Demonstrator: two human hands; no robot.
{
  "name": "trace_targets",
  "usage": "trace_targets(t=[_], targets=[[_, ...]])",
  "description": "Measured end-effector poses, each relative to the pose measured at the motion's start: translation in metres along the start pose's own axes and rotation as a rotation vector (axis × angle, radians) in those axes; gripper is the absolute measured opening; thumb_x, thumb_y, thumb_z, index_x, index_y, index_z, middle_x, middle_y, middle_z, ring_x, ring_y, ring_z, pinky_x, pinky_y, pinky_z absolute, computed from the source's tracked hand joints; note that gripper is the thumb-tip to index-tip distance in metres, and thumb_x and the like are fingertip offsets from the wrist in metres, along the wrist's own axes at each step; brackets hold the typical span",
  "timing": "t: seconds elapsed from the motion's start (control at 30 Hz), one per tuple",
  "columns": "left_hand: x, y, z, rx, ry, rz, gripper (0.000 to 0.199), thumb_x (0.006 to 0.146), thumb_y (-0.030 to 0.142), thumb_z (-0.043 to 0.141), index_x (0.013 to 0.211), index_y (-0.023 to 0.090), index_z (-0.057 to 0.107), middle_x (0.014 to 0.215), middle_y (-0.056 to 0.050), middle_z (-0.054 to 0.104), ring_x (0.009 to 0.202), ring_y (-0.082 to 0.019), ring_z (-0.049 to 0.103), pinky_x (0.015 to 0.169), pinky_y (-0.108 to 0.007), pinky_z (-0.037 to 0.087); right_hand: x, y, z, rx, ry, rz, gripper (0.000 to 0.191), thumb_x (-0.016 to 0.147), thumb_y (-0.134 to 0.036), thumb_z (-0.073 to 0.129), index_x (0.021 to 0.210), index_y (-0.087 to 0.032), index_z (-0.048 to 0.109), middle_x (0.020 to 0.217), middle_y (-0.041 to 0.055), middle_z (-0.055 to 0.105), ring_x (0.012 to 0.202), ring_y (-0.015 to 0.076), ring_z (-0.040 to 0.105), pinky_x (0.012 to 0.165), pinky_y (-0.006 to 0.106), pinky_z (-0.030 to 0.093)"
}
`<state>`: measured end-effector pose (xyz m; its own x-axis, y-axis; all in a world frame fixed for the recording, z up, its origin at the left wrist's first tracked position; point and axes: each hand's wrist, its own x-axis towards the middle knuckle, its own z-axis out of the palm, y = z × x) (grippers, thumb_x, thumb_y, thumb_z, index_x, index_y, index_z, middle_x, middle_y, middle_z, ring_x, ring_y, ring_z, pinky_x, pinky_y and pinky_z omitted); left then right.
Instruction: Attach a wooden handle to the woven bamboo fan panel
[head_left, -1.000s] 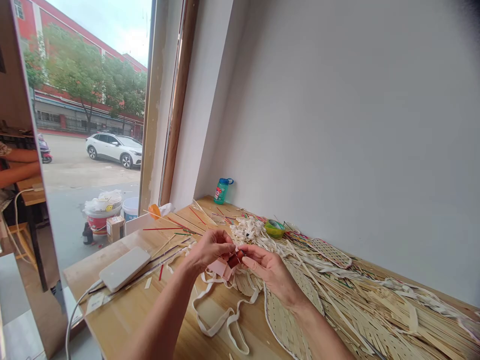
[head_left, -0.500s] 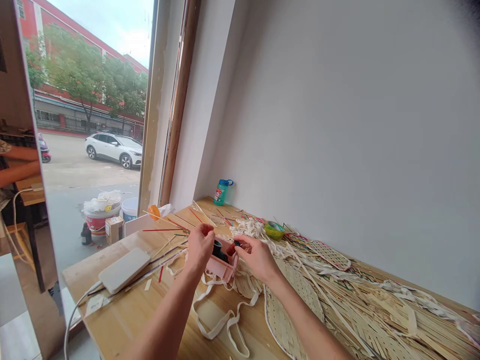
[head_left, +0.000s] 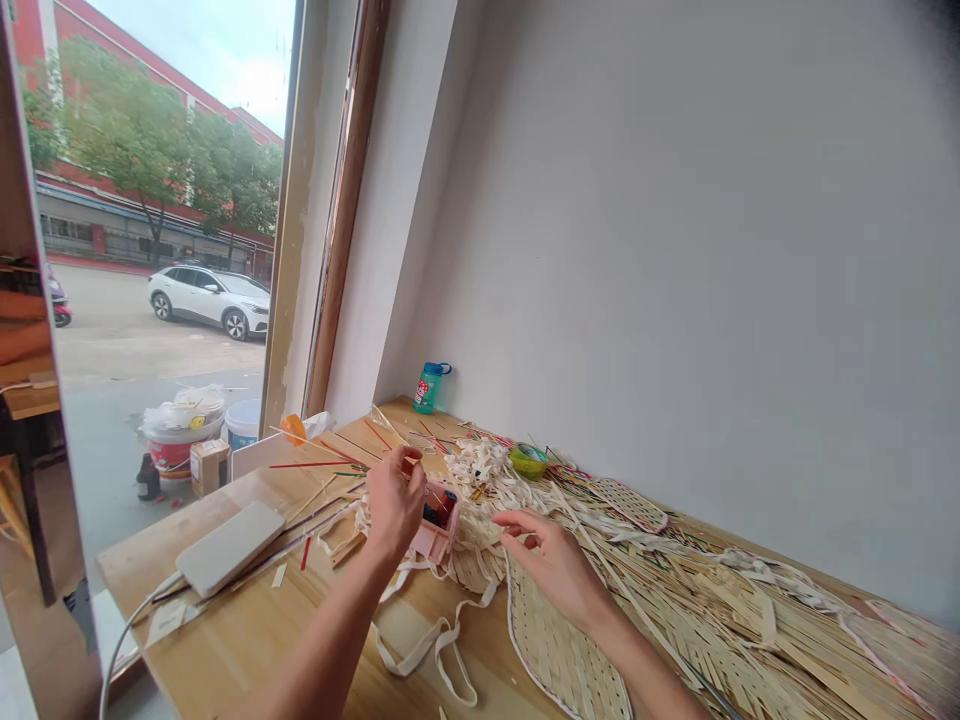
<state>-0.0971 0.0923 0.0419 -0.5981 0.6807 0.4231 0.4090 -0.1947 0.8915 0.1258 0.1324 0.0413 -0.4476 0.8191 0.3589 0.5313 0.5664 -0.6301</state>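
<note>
— What stands behind the table (head_left: 202, 630)?
— A plain grey wall (head_left: 675, 250), unadorned, with a narrower, paler strip of wall (head_left: 386, 250) beyond the table's far left corner.
— And the light?
— Daylight, from a tall opening (head_left: 165, 360) left of the table, edged by a brown post (head_left: 349, 200).
— Further left of the table?
— Part of a wooden desk (head_left: 30, 402) with a dark leg.

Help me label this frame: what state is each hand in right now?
Left hand: curled, partly closed; whether it holds anything cannot be told.
Right hand: loosely open, nothing visible in it.
</note>
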Motion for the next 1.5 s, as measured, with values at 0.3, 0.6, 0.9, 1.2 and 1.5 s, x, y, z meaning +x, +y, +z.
trace_targets(t=[0.3, 0.6, 0.9, 1.2, 1.5], targets=[[-0.019, 0.006, 0.009, 0.153, -0.123, 0.180, 0.031, 0.080, 0.000, 0.049, 0.088, 0.022, 0.069, 0.094, -0.005, 0.078, 0.093, -0.023, 0.070, 0.094, -0.037, 0.044, -0.104, 0.049, -0.053, -0.081, 0.031, 0.134, 0.028, 0.085, -0.044, 0.060, 0.091, -0.030, 0.083, 0.102, 0.0076, 0.080, 0.080, 0.0271, 0.069, 0.077, 0.038, 0.055], [-0.080, 0.028, 0.029, 0.308, -0.557, 0.412, 0.018, 0.090, 0.016, 0.056, 0.096, 0.026, 0.070, 0.078, -0.002, 0.075, 0.083, -0.024, 0.067, 0.099, -0.039, 0.042, -0.177, 0.061, -0.081, -0.051, 0.186, 0.212, 0.023, 0.087, -0.039, 0.059, 0.088, -0.029, 0.080, 0.099, 0.0071, 0.079, 0.087, 0.0270, 0.072, 0.082, 0.037, 0.055], [-0.096, 0.004, 0.040, 0.436, -0.733, 0.222, 0.018, 0.094, 0.025, 0.048, 0.103, 0.020, 0.062, 0.067, -0.002, 0.069, 0.063, -0.022, 0.065, 0.064, -0.029, 0.039, -0.187, 0.041, -0.049, 0.053, 0.131, 0.176, 0.027, 0.089, -0.018, 0.053, 0.102, -0.020, 0.076, 0.098, 0.0075, 0.075, 0.093, 0.0238, 0.070, 0.086, 0.034, 0.051], [-0.102, 0.002, 0.052, -0.103, -0.799, -0.231, 0.053, 0.061, 0.046, 0.077, 0.104, 0.020, 0.060, 0.057, 0.008, 0.059, 0.050, -0.014, 0.053, 0.049, -0.022, 0.035, -0.191, 0.037, -0.041, 0.233, 0.202, 0.199, 0.024, 0.087, -0.017, 0.055, 0.100, -0.015, 0.075, 0.095, 0.0095, 0.074, 0.091, 0.0248, 0.067, 0.083, 0.035, 0.048], [-0.092, 0.034, 0.035, -0.538, -0.583, -0.541, 0.071, 0.040, 0.030, 0.098, 0.105, 0.022, 0.069, 0.073, 0.004, 0.067, 0.068, -0.012, 0.061, 0.063, -0.017, 0.054, -0.186, 0.021, -0.050, 0.454, 0.224, 0.325, 0.021, 0.087, -0.032, 0.066, 0.097, -0.016, 0.074, 0.088, 0.0081, 0.072, 0.086, 0.0230, 0.066, 0.075, 0.033, 0.048]])
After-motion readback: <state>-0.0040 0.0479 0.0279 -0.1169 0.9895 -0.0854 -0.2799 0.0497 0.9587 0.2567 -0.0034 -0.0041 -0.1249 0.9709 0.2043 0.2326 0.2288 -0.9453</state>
